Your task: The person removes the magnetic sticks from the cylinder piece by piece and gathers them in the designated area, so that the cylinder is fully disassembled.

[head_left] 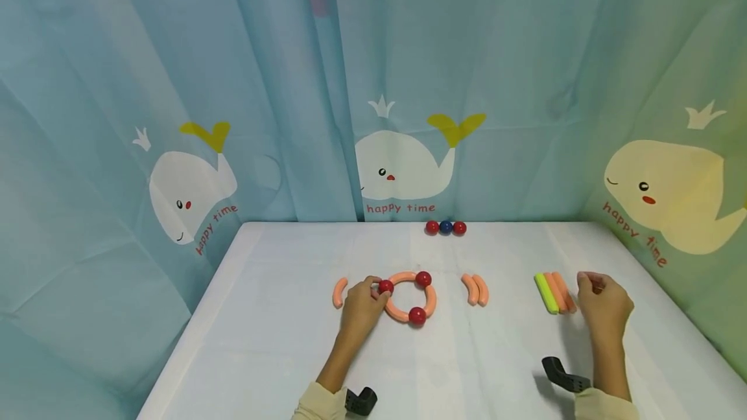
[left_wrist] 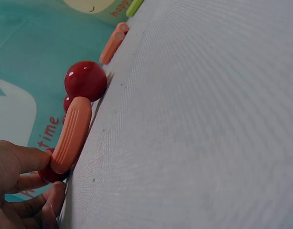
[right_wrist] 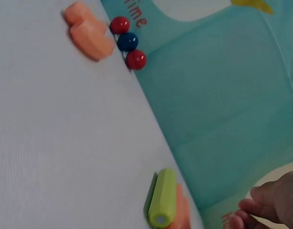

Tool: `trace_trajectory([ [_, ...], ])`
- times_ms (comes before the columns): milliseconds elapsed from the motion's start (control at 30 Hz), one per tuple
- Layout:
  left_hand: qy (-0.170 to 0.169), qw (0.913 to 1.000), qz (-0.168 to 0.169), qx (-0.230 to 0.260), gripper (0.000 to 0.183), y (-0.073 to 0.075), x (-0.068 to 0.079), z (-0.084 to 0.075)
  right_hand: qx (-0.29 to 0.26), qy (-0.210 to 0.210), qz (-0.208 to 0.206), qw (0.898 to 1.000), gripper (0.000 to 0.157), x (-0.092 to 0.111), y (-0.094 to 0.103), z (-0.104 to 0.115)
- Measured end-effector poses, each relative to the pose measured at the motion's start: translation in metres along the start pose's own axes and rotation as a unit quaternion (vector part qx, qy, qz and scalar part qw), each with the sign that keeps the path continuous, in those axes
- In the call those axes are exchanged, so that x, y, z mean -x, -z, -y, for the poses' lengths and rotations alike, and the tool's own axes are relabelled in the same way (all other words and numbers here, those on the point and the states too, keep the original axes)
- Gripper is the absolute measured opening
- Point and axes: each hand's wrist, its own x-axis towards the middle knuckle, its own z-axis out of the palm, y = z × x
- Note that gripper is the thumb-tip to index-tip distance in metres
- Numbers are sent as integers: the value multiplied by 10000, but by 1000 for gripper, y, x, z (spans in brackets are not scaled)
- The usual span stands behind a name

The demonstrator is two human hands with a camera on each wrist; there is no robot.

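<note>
On the white table, three curved orange bars and three red balls form a ring (head_left: 433, 300). My left hand (head_left: 362, 306) pinches the red ball (head_left: 386, 286) on its left side between thumb and fingers. In the left wrist view, a ridged orange bar (left_wrist: 73, 136) runs from that pinched ball to another red ball (left_wrist: 86, 81). My right hand (head_left: 605, 306) is above the table at the right, fingers loosely curled with nothing visible in them. Just left of it lie a green straight bar (head_left: 546, 293) and two orange straight bars (head_left: 560, 291), side by side.
One curved orange bar (head_left: 339, 293) lies left of the ring, and a pair of curved orange bars (head_left: 475, 290) lies to its right. Two red balls and a blue ball (head_left: 446, 227) sit in a row at the far edge, before a whale-print curtain (head_left: 513, 167).
</note>
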Motion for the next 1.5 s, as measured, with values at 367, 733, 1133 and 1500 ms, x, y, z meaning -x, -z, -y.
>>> trace_trajectory([
  [367,-108,9987,-215,446,33,5,-1,-2,-774,2116,73,9743,24,31,-26,61],
  [733,-1309,9798,1176,946,16,14,-6,0,-914,2863,3376,8920,27,82,-85,97],
  [1133,-1834,9577,2216,116,18,8,-5,0,-1376,3169,4921,7990,27,106,-122,91],
  [1500,-1818,9629,1987,-174,14,3,-2,1,-1365,3072,4914,8034,29,113,-131,89],
])
